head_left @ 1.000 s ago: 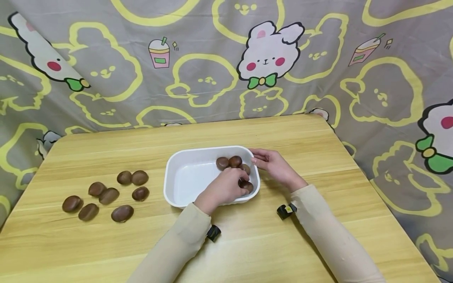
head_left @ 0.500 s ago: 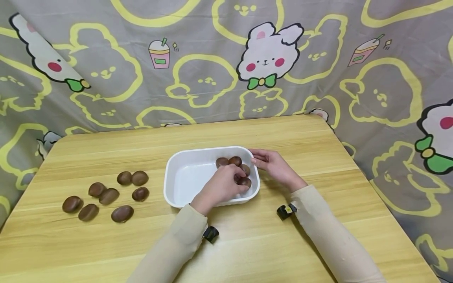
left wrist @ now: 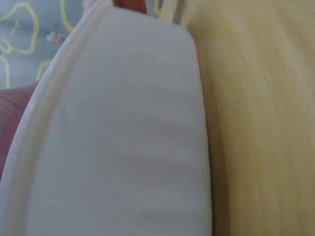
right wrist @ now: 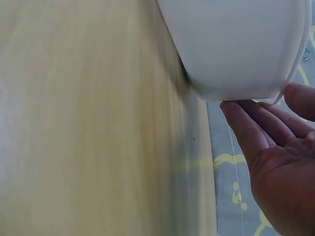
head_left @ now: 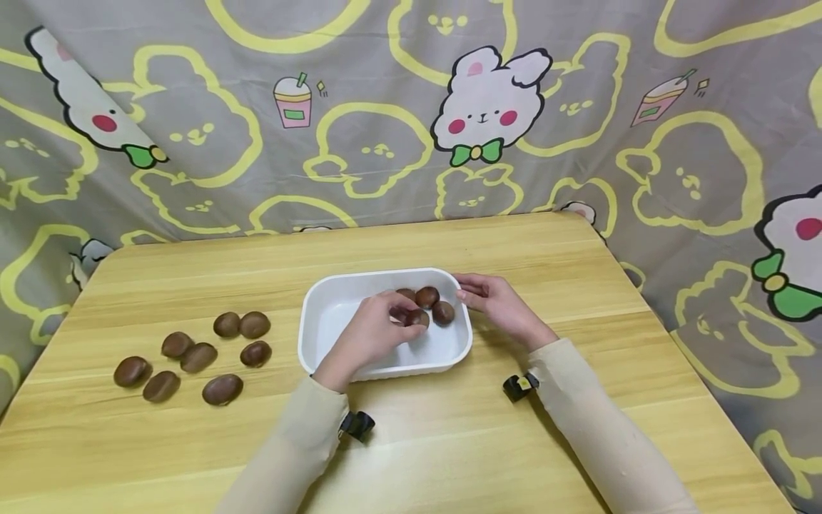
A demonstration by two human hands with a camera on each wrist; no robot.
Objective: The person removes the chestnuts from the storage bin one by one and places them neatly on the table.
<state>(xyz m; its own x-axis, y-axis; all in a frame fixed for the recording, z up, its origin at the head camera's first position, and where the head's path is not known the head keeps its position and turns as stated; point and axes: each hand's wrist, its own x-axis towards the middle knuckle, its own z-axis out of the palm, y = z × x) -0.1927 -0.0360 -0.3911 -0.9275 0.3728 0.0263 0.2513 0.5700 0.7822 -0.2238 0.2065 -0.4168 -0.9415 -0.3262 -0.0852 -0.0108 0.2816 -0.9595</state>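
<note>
A white plastic container point(head_left: 449, 353) stands mid-table with several brown chestnuts point(head_left: 427, 297) in its right part. Inside it, my left hand point(head_left: 362, 328) has curled fingers and thumb around a chestnut point(head_left: 419, 318); whether a second one sits under the fingers is partly hidden. My right hand point(head_left: 504, 307) grips the container's right end, thumb at the rim and fingers against the outer wall. In the right wrist view that thumb point(right wrist: 300, 101) meets the rim. The container's outer wall point(left wrist: 128, 128) fills most of the left wrist view and hides the left fingers.
Several more chestnuts point(head_left: 222, 390) lie loose on the wooden table point(head_left: 437, 442) left of the container. A patterned grey curtain point(head_left: 379, 71) hangs behind the table and along its sides. Each wrist wears a small black camera point(head_left: 357, 426).
My left hand has moved left inside the container, bringing a chestnut away from the right end wall. The right hand keeps its place on the container, and the loose chestnuts lie unmoved.
</note>
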